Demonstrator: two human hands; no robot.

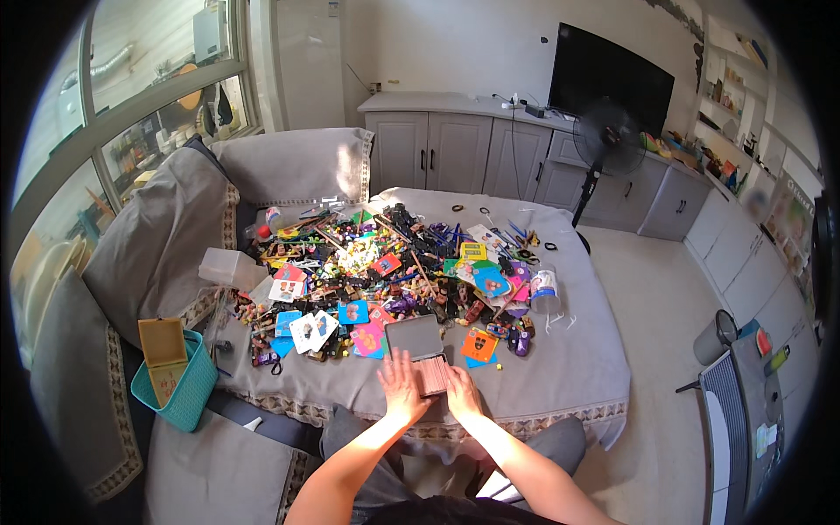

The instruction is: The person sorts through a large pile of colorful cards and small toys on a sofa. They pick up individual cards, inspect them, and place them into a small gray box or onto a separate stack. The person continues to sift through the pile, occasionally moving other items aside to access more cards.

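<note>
On the near edge of the cloth-covered surface, a small hinged tin (416,335) lies with its grey lid tipped back. A tight stack of pinkish cards (430,376) fills its base. My left hand (401,388) is at the stack's left side, fingers spread and stretched forward. At the opposite side, my right hand (462,393) grips the tin's right edge, its fingertips against the cards. Beyond the lid spreads a large heap of small toys (376,271). Loose picture cards (353,312) lie on the heap, and an orange card (480,345) sits right of the tin.
A teal basket (179,394) holding a wooden box stands at the left. A clear plastic tub (229,267) lies by the heap, and a clear jar (544,290) at its right. Scissors (486,214) lie farther back. A black fan (604,144) stands beyond the right corner.
</note>
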